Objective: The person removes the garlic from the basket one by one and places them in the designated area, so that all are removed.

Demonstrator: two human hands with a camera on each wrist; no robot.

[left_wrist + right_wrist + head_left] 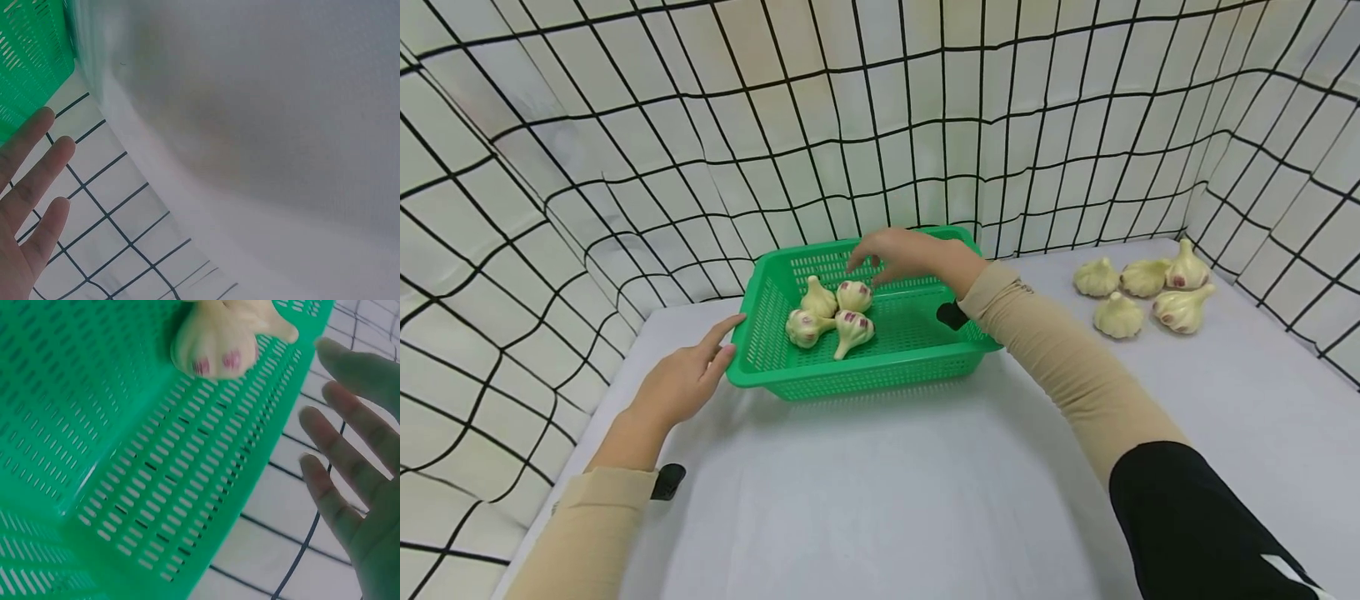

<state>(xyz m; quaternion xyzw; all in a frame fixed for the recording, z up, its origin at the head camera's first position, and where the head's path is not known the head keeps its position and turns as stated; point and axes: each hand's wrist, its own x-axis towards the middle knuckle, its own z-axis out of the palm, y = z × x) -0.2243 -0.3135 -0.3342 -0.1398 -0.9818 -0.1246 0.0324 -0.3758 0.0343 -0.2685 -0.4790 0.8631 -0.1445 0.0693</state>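
Black sleeve (pixel 1180 517) is sitting nearest us, at 4 o'clock in the head view, giving way to a wrinkled beige sleeve (pixel 1060 350) and the right hand (pixel 906 252). We are seeing that hand over the far side of the green basket (pixel 880 375), at 12 o'clock, fingers loosely curved, gripping nothing visible; we cannot tell whether it is touching the rim. Its wrist view is showing the fingers spread, plus slot rows and purple patches on one bulb up close. At 8 o'clock the left hand (pixel 677 383) is touching the basket's left end with straight fingertips; only its wrist view is showing three fingers fanned apart. Only the head view is giving us both garlic groups: four bulbs (pixel 853 327) lying in the basket's 9 o'clock half, and five loose bulbs (pixel 1118 317) resting on the table (pixel 880 500) at 3 o'clock.

Basket is standing near centre, long axis running just below 9 to just above 3. Inside, stems are pointing variously: rear-left bulb to 12, front-left to 3, front-right to 7. We are noting perforated, glossy plastic, a rounded-corner rectangle; plump ribbed bulbs, cream, several with purple; smooth white table surface; black square-mesh netting (pixel 943 50) hanging before pale sheeting (pixel 1033 75).
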